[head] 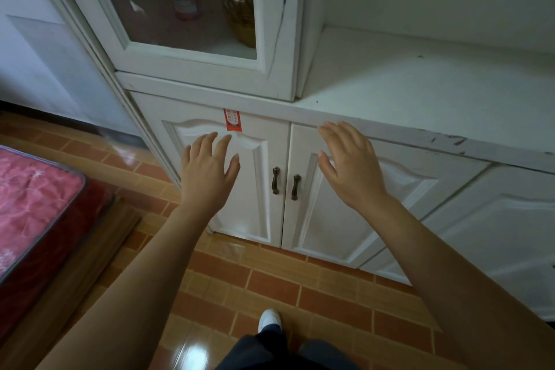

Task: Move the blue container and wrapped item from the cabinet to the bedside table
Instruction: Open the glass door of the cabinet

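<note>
A white cabinet (390,90) stands in front of me. Its two lower doors are closed, with dark handles (285,182) side by side where they meet. My left hand (210,171) hovers open in front of the left lower door (246,204), fingers spread. My right hand (348,162) hovers open before the right lower door (339,219), just under the counter edge. Neither hand holds anything. No blue container or wrapped item is in sight. Behind the upper glass door (192,3) I see a pale bottle with a pink base and a woven basket.
A red paper slip (232,119) is stuck above the left lower door. A bed with a pink cover (33,198) sits low at the left. Orange tiled floor (270,282) lies below, with my white shoe (270,320) on it. More closed cabinet doors (495,234) continue to the right.
</note>
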A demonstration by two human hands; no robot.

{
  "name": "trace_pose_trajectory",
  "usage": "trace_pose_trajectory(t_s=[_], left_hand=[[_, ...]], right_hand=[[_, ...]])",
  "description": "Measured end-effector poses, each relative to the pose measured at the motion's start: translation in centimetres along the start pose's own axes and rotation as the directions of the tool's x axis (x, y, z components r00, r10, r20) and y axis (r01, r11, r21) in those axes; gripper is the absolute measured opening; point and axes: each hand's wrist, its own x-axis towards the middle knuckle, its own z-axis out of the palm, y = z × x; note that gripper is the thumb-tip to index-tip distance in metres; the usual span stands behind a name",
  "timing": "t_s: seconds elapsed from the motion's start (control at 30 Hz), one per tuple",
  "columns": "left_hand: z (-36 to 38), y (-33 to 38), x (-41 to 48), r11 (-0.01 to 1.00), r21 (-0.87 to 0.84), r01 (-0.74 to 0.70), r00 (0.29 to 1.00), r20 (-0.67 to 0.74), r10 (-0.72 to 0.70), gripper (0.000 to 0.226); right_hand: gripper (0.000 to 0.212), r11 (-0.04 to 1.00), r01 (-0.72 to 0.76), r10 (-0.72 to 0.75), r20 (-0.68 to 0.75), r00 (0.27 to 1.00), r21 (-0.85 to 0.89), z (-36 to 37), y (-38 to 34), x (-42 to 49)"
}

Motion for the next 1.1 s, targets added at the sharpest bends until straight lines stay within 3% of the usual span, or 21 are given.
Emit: trace_pose_trajectory(t_s=[0.27,0.5,0.73,1.1], left_hand=[[-2.1,1.4,2.2,1.0,0.001,0.012,1.0,-0.002,-0.012,0.05],[-6.3,4.0,5.1,1.0,-0.027,0.009,0.981,-0.194,-0.014,0.049],[-11.9,5.7,9.1,0.997,0.054,-0.054,0.91,-0.409,0.071,0.043],[-18.3,7.6,13.5,0.992,0.107,-0.064,0.83,-0.546,0.113,0.047]], right_hand=[[0.051,0.997,0.073,-0.073,-0.048,0.996,-0.004,-1.7,0.2,2.7],[0.05,0.985,0.171,-0.172,-0.153,0.973,-0.017,-5.4,0.3,5.9],[0.051,0.972,0.231,-0.235,-0.288,0.928,-0.048,-11.0,-0.2,9.7],[0.052,0.956,0.286,-0.285,-0.397,0.873,-0.058,-16.6,-1.4,12.9]])
